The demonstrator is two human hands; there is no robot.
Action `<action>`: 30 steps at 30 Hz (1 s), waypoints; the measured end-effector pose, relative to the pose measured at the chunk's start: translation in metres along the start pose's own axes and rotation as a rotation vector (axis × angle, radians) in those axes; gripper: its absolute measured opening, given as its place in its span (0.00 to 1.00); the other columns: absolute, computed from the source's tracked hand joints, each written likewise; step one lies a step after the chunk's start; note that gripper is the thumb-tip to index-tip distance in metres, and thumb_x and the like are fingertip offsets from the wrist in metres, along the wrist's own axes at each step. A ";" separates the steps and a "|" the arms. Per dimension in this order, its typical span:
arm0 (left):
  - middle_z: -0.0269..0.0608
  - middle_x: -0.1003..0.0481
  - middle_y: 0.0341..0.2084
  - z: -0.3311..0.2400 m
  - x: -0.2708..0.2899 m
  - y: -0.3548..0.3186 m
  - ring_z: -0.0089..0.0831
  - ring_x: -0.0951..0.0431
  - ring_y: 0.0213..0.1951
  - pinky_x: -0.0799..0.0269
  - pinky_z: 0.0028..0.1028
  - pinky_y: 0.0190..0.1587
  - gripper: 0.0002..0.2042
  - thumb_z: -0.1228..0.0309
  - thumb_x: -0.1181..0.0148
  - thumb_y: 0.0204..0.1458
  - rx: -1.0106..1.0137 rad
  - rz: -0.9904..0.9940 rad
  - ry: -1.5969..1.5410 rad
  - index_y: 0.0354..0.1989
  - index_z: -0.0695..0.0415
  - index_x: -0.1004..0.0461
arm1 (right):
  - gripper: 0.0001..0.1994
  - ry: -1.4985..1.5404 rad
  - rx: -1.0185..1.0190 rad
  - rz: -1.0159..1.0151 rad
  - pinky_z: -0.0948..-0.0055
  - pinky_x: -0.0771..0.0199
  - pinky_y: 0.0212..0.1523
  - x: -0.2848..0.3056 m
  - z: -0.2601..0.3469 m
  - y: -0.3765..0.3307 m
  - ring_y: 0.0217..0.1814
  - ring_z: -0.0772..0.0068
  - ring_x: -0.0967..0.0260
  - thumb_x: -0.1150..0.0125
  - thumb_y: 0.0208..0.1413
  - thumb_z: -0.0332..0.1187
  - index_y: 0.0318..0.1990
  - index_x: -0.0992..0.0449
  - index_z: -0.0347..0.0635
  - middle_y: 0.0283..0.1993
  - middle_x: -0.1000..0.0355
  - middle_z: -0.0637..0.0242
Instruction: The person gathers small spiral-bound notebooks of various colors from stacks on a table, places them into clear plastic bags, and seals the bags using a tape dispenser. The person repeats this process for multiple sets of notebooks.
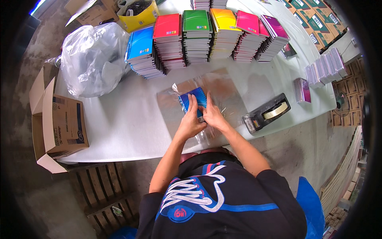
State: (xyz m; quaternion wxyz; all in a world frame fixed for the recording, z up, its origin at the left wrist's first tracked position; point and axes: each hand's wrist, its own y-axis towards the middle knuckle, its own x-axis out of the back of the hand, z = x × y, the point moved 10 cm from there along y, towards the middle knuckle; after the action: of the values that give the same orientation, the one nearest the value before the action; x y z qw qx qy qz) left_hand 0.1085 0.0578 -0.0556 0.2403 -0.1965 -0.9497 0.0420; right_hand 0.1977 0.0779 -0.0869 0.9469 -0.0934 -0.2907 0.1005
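Table (115, 131), pale and smooth, carries tall wire-bound notebook stacks (197, 44) along the far side; a knock could topple them. Nearer, the glossy, creased plastic sheet (230, 95) might slip under uneven pressure, skewing the small blue spiral notebook (200, 97) upon it, held by the left hand (193, 124) across its cover and the right hand (214, 115) at its right edge.
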 end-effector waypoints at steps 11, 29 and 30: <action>0.49 0.41 0.59 0.070 0.086 -0.011 0.34 0.27 0.45 0.25 0.31 0.37 0.46 0.67 0.25 0.33 0.239 -0.190 -0.670 0.63 0.57 0.46 | 0.43 0.058 0.028 0.096 0.56 0.44 0.61 -0.019 -0.005 0.003 0.62 0.36 0.46 0.48 0.56 0.42 0.67 0.72 0.40 0.63 0.50 0.35; 0.29 0.33 0.55 0.000 0.059 -0.046 0.26 0.38 0.60 0.46 0.45 0.50 0.31 0.59 0.31 0.37 -0.159 -0.235 0.462 0.55 0.44 0.32 | 0.39 0.032 -0.112 0.173 0.57 0.59 0.67 -0.037 0.009 -0.012 0.68 0.47 0.51 0.51 0.57 0.49 0.67 0.62 0.36 0.65 0.48 0.43; 0.29 0.34 0.56 0.005 0.057 -0.046 0.27 0.38 0.60 0.46 0.46 0.50 0.32 0.58 0.32 0.38 -0.121 -0.227 0.461 0.56 0.43 0.33 | 0.38 0.016 -0.023 0.156 0.66 0.52 0.66 -0.038 0.006 -0.013 0.69 0.46 0.54 0.53 0.58 0.48 0.66 0.59 0.31 0.65 0.50 0.40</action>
State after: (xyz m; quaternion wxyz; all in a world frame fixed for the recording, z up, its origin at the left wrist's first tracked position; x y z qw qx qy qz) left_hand 0.0436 0.0381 -0.0269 0.4414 -0.1072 -0.8865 -0.0880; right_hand 0.1650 0.0566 -0.0989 0.9374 -0.1275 -0.2762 0.1697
